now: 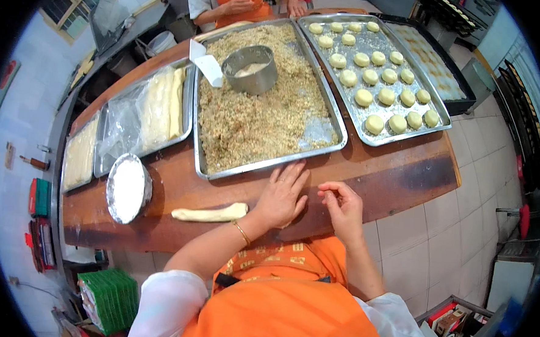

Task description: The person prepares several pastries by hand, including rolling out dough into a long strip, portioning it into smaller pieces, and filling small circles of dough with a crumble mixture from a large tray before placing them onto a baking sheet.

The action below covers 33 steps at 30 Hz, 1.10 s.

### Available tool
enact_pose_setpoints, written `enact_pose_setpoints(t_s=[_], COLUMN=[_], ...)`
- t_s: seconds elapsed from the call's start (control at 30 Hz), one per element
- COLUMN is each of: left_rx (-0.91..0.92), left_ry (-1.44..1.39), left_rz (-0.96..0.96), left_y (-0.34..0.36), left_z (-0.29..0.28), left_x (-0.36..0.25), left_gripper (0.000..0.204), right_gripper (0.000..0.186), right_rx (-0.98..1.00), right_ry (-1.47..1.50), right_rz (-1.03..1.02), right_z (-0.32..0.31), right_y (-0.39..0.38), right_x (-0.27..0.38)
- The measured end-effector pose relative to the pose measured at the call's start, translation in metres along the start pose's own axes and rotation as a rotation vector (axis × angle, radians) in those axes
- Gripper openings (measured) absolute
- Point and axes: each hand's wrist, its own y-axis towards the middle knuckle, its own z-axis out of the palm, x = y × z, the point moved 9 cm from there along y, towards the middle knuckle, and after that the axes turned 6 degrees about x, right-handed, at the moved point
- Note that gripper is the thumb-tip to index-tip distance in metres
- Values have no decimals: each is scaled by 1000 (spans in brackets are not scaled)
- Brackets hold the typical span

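Looks like a dough-portioning or shaping step to me, judging by the short, pale, rope-shaped length of raw dough (209, 213) lying on the brown wooden table (392, 175), just beside the left wrist. Probably calls for a light, even press next, without squashing soft dough. On to hands: see the bare left hand (284, 197) laid flat, palm down, with fingers loosely spread, not clenched, near the close rim of the big silver metal tray (239, 169). Hard to make out anything under that palm. Then spot the bare right hand (343, 210), half curled, thumb near fingertips. Impossible to say whether empty or pinching some scrap.
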Motion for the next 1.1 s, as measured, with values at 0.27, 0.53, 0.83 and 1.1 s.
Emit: enact_pose_setpoints(t_s=[0.27,0.53,0.83,1.1], left_rx=[-20,-131,-131,-163], left_ry=[-23,-78,-126,-204], left_rz=[-16,-21,0,63], left_y=[8,1,-1,-2], left_z=[3,-1,0,-5], left_x=[6,8,7,12], left_gripper=[51,56,52,50], right_gripper=[21,34,34,39], right_rx=[156,359,179,381], right_ry=[-800,-1670,-870,-931], right_rz=[-471,-170,-236,-246], right_z=[55,95,86,112], right_y=[121,215,279,195], right_x=[54,-27,-41,-18])
